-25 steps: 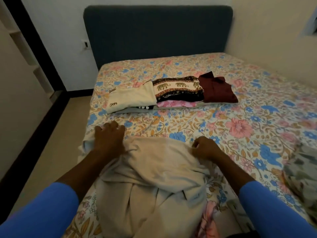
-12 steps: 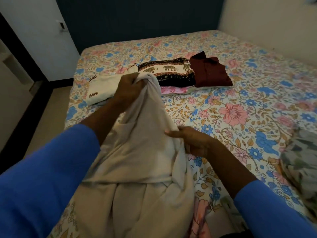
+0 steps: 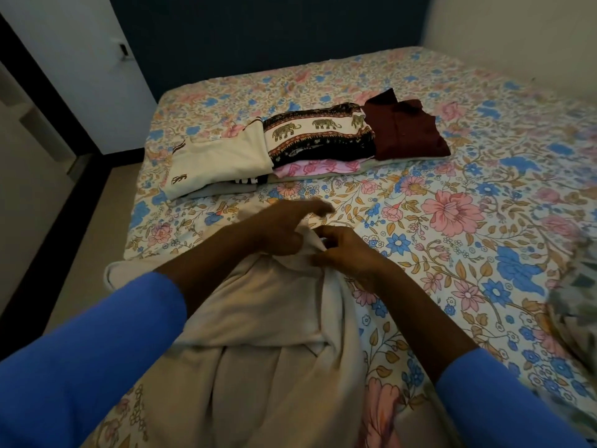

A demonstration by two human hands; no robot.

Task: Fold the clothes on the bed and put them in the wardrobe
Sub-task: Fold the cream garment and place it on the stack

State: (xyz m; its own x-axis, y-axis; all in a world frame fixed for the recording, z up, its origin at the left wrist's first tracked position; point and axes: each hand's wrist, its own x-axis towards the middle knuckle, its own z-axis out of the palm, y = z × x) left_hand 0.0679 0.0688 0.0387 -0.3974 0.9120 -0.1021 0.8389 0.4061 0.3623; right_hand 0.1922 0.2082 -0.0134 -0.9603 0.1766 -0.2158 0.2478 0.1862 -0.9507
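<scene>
Both hands met at the top of the beige garment [image 3: 265, 318]. The left hand [image 3: 284, 229] bunched a fold of it in curled fingers, forefinger stretched forward, and the right hand [image 3: 347, 250] pinched the cloth's edge just beside it. The garment lay crumpled on the near side of the floral bed [image 3: 452, 227]. Farther up sat folded clothes: a cream shirt [image 3: 223, 160], an elephant-print piece [image 3: 319, 134] and a maroon shirt [image 3: 407, 130]
</scene>
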